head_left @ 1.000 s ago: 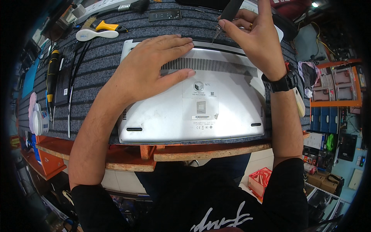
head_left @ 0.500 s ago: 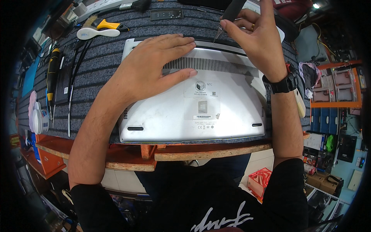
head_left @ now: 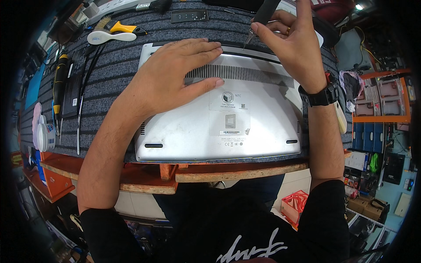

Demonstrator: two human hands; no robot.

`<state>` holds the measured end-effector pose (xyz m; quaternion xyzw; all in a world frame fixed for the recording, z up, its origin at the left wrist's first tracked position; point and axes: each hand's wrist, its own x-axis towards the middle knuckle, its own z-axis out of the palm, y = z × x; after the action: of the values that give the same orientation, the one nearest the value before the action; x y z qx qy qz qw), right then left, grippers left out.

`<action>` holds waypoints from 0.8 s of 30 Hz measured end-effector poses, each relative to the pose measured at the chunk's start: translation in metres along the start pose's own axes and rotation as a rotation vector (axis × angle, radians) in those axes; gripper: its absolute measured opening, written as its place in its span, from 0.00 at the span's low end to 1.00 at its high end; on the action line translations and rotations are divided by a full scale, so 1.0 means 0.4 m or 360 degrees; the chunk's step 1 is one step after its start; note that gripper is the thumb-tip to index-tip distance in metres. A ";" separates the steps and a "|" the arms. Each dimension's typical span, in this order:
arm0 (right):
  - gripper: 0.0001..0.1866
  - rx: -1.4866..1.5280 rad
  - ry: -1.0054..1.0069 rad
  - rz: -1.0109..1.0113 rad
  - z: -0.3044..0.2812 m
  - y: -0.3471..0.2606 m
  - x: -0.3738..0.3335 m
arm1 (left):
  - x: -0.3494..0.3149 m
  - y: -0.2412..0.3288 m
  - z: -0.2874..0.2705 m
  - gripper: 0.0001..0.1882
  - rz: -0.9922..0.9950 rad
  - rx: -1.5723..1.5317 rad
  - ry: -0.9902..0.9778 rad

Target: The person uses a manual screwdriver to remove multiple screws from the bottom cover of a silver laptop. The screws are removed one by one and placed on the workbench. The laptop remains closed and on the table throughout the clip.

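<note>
A silver laptop (head_left: 188, 127) lies upside down on the ribbed grey mat, its vented bottom cover facing up. My left hand (head_left: 180, 65) rests flat on the cover's far left part, fingers stretched out and thumb spread over the vent slots. In my right hand (head_left: 291, 44) is a screwdriver (head_left: 264, 13) with a dark handle, gripped between thumb and fingers. Its thin tip points down at the laptop's far edge, near the hinge strip, right of my left fingertips. Whether the tip sits in a screw is too small to tell.
On the mat's left lie a black-and-yellow screwdriver (head_left: 60, 85), a white-handled brush (head_left: 112, 38), a yellow-handled paintbrush (head_left: 123, 28) and a white tub (head_left: 46, 136). Farther back is a small dark panel holding screws (head_left: 189, 16). The wooden table edge (head_left: 241, 172) runs along the near side.
Almost nothing differs. The screwdriver and my right hand have shifted very slightly; my left hand stays on the laptop.
</note>
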<state>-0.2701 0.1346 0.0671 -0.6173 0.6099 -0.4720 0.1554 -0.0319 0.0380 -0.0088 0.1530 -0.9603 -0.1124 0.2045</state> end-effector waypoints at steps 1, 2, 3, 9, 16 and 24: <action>0.50 -0.0022 -0.0012 0.0024 -0.001 0.000 0.000 | 0.000 0.000 0.000 0.30 -0.0003 0.0002 0.0001; 0.50 -0.0043 -0.0024 0.0048 -0.003 -0.001 -0.001 | 0.000 0.000 0.000 0.30 0.0000 -0.0002 0.0000; 0.50 -0.0065 -0.0036 0.0072 -0.006 -0.002 -0.002 | 0.001 0.000 0.000 0.30 0.0002 -0.0004 0.0000; 0.50 -0.0060 0.0001 0.0029 0.001 0.002 -0.003 | -0.001 -0.001 0.001 0.30 0.0006 -0.0008 0.0006; 0.50 0.0022 -0.0003 0.0064 0.000 -0.007 -0.001 | 0.000 -0.002 0.003 0.29 0.0007 -0.0009 0.0016; 0.50 -0.0073 -0.0050 -0.0067 0.000 -0.005 -0.005 | 0.000 -0.004 0.003 0.32 0.0023 0.0005 0.0009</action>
<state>-0.2683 0.1366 0.0679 -0.6408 0.6050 -0.4512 0.1408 -0.0319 0.0367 -0.0103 0.1465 -0.9610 -0.1089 0.2079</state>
